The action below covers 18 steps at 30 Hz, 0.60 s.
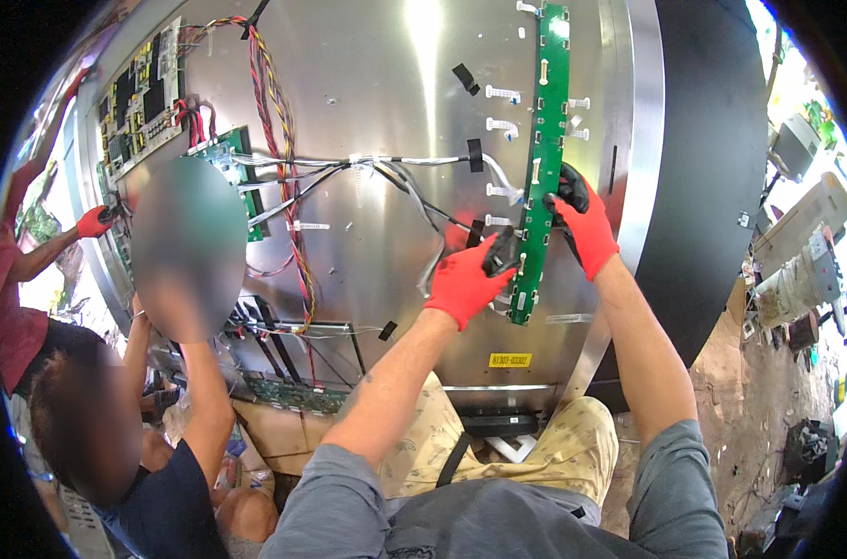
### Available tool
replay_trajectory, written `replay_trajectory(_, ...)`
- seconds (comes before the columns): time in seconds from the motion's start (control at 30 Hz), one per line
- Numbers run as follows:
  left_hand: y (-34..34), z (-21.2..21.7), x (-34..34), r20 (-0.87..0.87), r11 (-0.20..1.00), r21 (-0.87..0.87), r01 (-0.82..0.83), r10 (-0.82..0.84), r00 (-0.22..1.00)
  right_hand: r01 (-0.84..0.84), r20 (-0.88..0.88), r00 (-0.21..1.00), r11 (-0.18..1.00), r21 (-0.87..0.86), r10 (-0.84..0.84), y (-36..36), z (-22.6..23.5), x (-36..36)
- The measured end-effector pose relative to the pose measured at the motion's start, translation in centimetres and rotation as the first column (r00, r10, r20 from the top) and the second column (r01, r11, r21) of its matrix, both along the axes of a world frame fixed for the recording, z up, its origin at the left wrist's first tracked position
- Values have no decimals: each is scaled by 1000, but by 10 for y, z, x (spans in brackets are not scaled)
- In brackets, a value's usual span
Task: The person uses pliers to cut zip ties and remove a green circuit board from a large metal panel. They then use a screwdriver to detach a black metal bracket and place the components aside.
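A long, narrow green circuit board [545, 140] runs from the far edge toward me over a shiny metal panel [386, 74]. My left hand [479, 272], in a red and black glove, is closed at the board's left edge near its near end. Farther up, my right hand [582, 219], gloved alike, grips the right edge with curled fingers. Short white ribbon cables [500, 126] stick out along both sides of the board. A bundle of grey and white cables [414, 162] reaches toward it from the left, held by black tape [476, 156]. The fingertips are partly hidden.
Red, yellow and black wires [276, 130] cross the panel. A yellow-and-black component board [144, 98] lies far left. Two people work at the left, one with a red-gloved hand [94, 222]. A black curved panel [703, 186] lies right; a white bucket [785, 296] stands beyond it.
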<state>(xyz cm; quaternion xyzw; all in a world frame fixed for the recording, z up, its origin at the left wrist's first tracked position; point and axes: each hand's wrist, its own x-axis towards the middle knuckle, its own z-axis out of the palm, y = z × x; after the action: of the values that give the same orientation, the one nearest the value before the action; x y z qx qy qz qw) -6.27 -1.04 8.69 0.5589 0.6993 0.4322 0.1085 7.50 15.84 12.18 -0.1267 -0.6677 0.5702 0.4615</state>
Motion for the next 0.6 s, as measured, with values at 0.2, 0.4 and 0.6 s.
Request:
replay_trajectory(0.2,18,13,2,-196,999,-52,-8,-2,981,319,49,945,945,72,-323,-21,-53,12)
replay_trajectory(0.4,29,9,6,-255,992,112,62,-32,966,299,162,942,954,-2,-295,-29,-74,18)
replay_trajectory(0.6,39,19,-9,-388,989,-140,-39,-19,922,301,174,935,951,68,-308,3,-111,7)
